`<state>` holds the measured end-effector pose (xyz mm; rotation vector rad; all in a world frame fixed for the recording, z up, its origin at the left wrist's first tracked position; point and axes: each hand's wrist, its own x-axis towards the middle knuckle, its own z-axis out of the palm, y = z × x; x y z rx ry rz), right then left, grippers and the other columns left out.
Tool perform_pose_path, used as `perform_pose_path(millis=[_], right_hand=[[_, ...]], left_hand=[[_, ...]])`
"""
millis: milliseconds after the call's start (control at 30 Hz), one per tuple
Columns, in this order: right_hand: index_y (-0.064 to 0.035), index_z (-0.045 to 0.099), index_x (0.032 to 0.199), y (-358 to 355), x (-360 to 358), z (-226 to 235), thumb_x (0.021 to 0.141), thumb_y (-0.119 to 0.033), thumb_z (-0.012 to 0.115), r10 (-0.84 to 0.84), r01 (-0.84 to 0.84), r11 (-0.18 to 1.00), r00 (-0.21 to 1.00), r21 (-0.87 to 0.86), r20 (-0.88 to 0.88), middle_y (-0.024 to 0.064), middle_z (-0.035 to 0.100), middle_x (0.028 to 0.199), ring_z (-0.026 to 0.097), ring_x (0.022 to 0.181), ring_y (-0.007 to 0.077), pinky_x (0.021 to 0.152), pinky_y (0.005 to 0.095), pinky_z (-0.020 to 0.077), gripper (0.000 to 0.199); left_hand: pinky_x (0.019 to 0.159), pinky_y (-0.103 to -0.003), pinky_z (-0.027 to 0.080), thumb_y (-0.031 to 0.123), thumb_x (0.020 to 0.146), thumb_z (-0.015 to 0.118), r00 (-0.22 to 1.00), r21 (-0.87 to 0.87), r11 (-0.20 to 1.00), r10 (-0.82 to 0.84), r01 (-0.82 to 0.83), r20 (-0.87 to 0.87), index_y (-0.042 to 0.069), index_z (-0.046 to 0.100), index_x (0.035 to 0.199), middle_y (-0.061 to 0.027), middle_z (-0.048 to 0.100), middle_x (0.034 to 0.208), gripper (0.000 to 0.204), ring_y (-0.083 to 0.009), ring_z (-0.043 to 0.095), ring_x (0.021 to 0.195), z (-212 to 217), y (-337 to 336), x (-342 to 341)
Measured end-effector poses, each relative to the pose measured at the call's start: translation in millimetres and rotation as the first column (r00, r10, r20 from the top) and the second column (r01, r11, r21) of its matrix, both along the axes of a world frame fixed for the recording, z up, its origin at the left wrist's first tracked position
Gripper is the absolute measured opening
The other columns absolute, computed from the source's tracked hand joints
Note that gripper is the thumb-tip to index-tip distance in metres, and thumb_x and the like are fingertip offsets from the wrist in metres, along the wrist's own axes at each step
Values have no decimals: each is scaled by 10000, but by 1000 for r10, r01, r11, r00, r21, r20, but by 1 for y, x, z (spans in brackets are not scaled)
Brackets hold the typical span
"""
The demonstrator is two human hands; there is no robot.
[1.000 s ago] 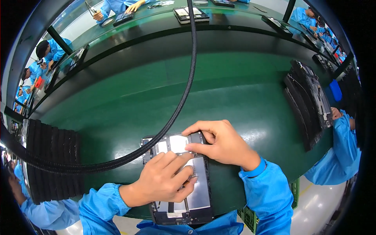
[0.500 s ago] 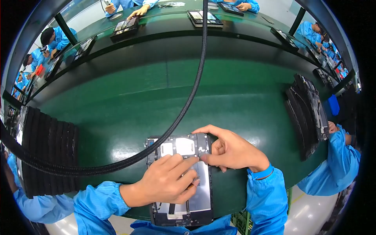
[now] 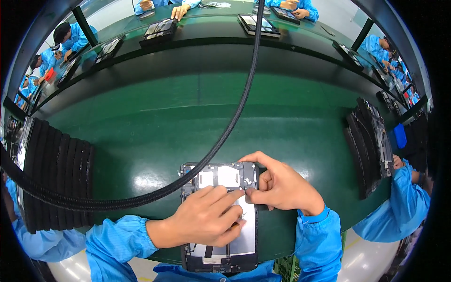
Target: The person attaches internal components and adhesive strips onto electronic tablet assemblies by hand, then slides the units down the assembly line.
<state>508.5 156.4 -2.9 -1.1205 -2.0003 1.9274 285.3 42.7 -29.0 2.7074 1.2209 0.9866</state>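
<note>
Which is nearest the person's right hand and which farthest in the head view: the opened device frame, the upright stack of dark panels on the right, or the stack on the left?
1. Device frame, under the right hand.
2. Right panel stack, at the table's right edge.
3. Left panel stack, far across on the left.

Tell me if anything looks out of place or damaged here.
Nothing looks damaged or spilled. One oddity: a thick black braided cable hangs across the view, passing over the top corner of the opened device both hands are pressing.

Two hands, one open tablet frame, one black cable, two tray stacks
</note>
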Motion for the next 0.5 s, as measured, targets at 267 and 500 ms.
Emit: perform_pose_path(millis=[267,500], right_hand=[[-48,558,1511,-1,-4,4,930,-28,784,-23,21,998,999,65,31,21,629,609,603,487,96,453,297,416,623],[-56,567,1498,4,-4,1,1010,-134,782,-23,24,998,1000,-56,21,40,680,650,648,502,103,395,270,390,538]], left_hand=[[673,-375,497,435,862,866,999,-57,998,-34,36,40,27,661,842,-192,782,1208,458,-280,614,819,1,-3,-3],[683,-391,478,461,896,817,999,-23,999,-33,33,7,45,678,868,-167,784,1230,440,-273,603,830,1,-5,-7]])
